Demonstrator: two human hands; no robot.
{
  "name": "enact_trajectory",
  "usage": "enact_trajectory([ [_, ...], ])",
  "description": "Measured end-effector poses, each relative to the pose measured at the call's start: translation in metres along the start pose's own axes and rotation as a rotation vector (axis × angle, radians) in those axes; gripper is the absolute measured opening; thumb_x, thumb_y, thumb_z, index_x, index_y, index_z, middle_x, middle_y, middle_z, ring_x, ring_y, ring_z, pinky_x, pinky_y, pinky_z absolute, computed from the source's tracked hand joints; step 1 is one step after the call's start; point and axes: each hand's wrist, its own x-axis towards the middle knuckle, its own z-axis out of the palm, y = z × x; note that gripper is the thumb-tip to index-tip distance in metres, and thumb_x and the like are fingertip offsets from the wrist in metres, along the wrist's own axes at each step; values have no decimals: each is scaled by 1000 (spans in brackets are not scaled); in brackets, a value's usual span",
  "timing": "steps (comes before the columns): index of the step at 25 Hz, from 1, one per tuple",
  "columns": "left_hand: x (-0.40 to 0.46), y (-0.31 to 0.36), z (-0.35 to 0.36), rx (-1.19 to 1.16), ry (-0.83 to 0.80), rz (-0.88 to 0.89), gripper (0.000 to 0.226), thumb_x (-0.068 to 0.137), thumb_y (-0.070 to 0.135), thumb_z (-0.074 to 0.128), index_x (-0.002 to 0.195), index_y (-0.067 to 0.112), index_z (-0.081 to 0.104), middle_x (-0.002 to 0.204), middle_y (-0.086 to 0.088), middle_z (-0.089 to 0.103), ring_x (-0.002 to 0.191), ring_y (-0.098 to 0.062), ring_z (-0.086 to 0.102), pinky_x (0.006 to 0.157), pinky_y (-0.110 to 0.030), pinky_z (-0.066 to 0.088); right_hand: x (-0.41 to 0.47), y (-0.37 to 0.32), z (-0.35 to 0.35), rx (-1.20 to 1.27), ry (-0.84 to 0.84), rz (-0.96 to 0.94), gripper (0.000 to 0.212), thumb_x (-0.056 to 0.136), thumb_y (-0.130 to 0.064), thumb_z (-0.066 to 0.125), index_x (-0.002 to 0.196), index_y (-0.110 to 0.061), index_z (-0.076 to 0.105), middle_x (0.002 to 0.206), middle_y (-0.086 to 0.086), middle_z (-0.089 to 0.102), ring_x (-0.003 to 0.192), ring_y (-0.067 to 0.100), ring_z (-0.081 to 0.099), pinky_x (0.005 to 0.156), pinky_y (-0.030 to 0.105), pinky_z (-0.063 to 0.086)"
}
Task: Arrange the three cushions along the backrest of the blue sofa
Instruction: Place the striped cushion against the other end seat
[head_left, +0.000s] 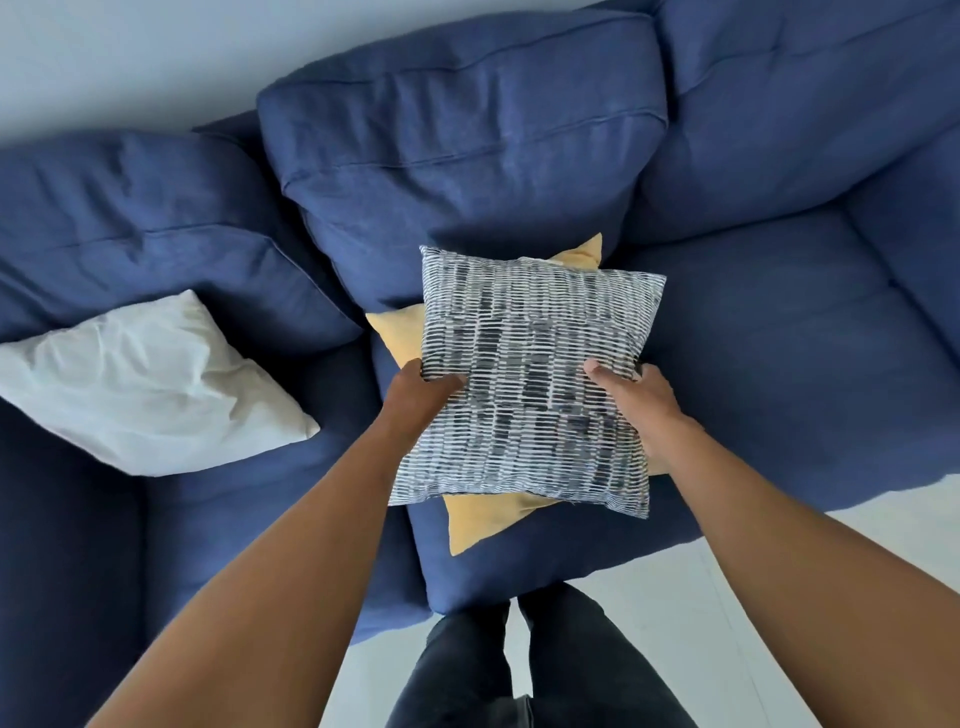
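Observation:
A blue-and-white patterned cushion (530, 374) lies on top of a yellow cushion (483, 519) on the middle seat of the blue sofa (779, 364). My left hand (415, 395) grips the patterned cushion's left edge and my right hand (639, 400) grips its right edge. Most of the yellow cushion is hidden; only its corners stick out. A white cushion (150, 384) leans on the left seat, against the left back cushion (130, 223). The middle backrest cushion (462, 156) rises just behind the stack.
The right seat (769, 353) of the sofa holds nothing. A pale wall (130, 57) stands behind the sofa. Light floor (727, 597) shows in front, with my dark-trousered legs (519, 665) against the seat's front edge.

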Motion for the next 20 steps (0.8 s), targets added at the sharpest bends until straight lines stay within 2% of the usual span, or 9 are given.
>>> enact_trajectory([
  [2, -8, 4, 7, -54, -29, -6, 50, 66, 44, 83, 111, 22, 75, 115, -4, 81, 106, -30, 77, 100, -53, 61, 0, 1, -2, 70, -54, 32, 104, 41, -72, 93, 126, -19, 63, 119, 4, 75, 105, 31, 74, 98, 53, 58],
  [3, -16, 7, 9, -64, -43, 0, 38, 73, 37, 84, 106, 24, 74, 115, -4, 80, 106, -30, 76, 99, -52, 61, -5, 0, -3, 104, -77, 31, 102, 38, -71, 95, 122, -20, 68, 117, 5, 78, 103, 31, 75, 97, 53, 58],
  [5, -31, 10, 8, -112, -56, 3, 29, 84, 22, 82, 111, 18, 72, 116, -8, 80, 107, -33, 75, 97, -49, 60, -23, 0, -6, 152, -127, -4, 73, 55, -56, 96, 114, -18, 74, 111, 6, 81, 100, 30, 78, 97, 53, 59],
  [7, -44, 3, 3, -184, -79, -17, 43, 81, 19, 83, 121, 9, 71, 116, -12, 81, 107, -36, 76, 98, -53, 61, -46, 3, -11, 173, -162, -31, 55, 69, -40, 94, 114, -16, 75, 111, 7, 82, 100, 28, 78, 98, 50, 60],
  [9, -58, -4, -4, -222, -106, -28, 45, 78, 18, 83, 120, 8, 73, 111, -13, 83, 105, -38, 78, 99, -57, 61, -69, 8, -16, 186, -186, -78, 50, 73, -35, 92, 116, -14, 76, 111, 6, 82, 101, 26, 79, 99, 48, 59],
  [12, -82, -12, -10, -292, -160, -5, 30, 89, 8, 76, 119, 5, 74, 106, -13, 85, 99, -37, 80, 85, -47, 64, -104, 18, -24, 227, -150, -161, 40, 80, -28, 88, 115, -13, 77, 110, 5, 83, 103, 26, 79, 100, 50, 59],
  [14, -96, -16, -10, -333, -208, 26, 30, 91, 2, 73, 121, 4, 74, 106, -14, 85, 96, -36, 80, 80, -44, 63, -127, 20, -32, 263, -114, -232, 35, 82, -21, 86, 115, -15, 76, 110, 4, 83, 103, 27, 78, 100, 50, 59],
  [18, -127, -10, -4, -369, -248, 140, 32, 90, -2, 70, 120, 7, 74, 113, -16, 83, 105, -43, 77, 96, -55, 61, -166, 27, -56, 298, -86, -334, 38, 82, -15, 86, 118, -18, 73, 110, 3, 83, 103, 26, 79, 99, 52, 59],
  [20, -139, 0, 2, -377, -265, 193, 31, 90, -1, 71, 119, 7, 75, 114, -16, 83, 106, -43, 77, 99, -56, 60, -176, 28, -75, 324, -89, -365, 39, 82, -17, 86, 119, -18, 73, 112, 3, 82, 104, 27, 78, 100, 54, 58],
])
